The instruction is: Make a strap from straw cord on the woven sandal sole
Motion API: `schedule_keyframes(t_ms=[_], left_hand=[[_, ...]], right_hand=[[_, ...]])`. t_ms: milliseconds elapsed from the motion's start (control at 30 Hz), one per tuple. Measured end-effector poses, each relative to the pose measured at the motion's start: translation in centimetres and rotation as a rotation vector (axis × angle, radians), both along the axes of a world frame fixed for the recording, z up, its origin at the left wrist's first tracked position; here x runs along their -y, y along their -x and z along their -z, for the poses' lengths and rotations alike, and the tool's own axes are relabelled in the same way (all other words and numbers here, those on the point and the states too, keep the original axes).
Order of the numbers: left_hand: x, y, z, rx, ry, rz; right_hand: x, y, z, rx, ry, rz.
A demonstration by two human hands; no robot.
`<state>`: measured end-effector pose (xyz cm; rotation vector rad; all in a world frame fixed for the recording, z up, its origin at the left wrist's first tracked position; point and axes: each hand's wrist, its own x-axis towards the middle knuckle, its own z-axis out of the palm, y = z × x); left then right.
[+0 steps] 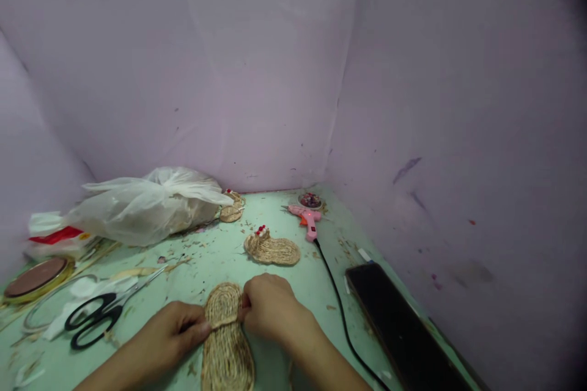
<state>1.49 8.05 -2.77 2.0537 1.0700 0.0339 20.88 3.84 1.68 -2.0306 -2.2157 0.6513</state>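
Two grips noted: left hand (177,333) and right hand (273,308), both pinching a straw strand (224,322) across a coiled straw slipper sole (227,357).

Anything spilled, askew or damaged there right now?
Mainly litter: dry scraps are strewn untidily over the green table, some near the pink glue gun. Purple smudges mar the right wall. The woven piece between the left hand and right hand shows no obvious damage where visible.
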Motion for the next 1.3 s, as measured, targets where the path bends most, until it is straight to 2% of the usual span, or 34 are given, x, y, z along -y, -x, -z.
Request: schedule_keyframes(t_ms=[200,467,567,633,700,800,933,1000,1067,1133,1200,1300], left_hand=[[0.0,0.0,-0.1,0.012,-0.006,0.002],[0.5,-0.1,-0.3,-0.008,-0.027,-0.06],[0.5,0.1,-0.7,-0.011,-0.006,-0.038],[0.4,0.3,-1.5,-0.037,0.008,0.014],[0.5,0.7,-2.7,-0.076,-0.051,0.044],[0.5,1.5,-4.9,-0.065,-0.161,-0.013],[0.4,3.2,-7.6,0.066,-0.141,-0.111],[0.1,4.2,-8.4,0.137,-0.123,-0.13],[-0.1,4.9,-8.8,0.167,-0.106,-0.144],[-0.2,5.3,-8.9,0.158,-0.066,-0.134],[-0.1,5.2,-8.7,0.138,0.004,-0.065],[0.2,4.3,-8.1,0.094,0.078,0.05]], right_hand=[[-0.2,-0.1,0.8,-0.007,-0.042,-0.006],[-0.2,0.0,0.9,-0.028,-0.025,0.009],[-0.4,-0.2,1.3,-0.057,-0.014,-0.008],[-0.5,-0.5,1.5,-0.09,-0.007,-0.017],[-0.5,-0.8,1.5,-0.128,-0.008,-0.023],[-0.4,-1.2,1.2,-0.188,-0.025,-0.029],[0.0,-0.9,0.5,-0.285,-0.079,-0.063],[0.3,-0.3,0.2,-0.366,-0.14,-0.081],[0.7,0.3,-0.3,-0.544,-0.157,-0.132],[1.4,0.8,-1.0,-0.819,-0.019,-0.242],[2.0,1.0,-1.8,-1.06,0.197,-0.357],[2.5,1.0,-2.4,-1.188,0.36,-0.404]])
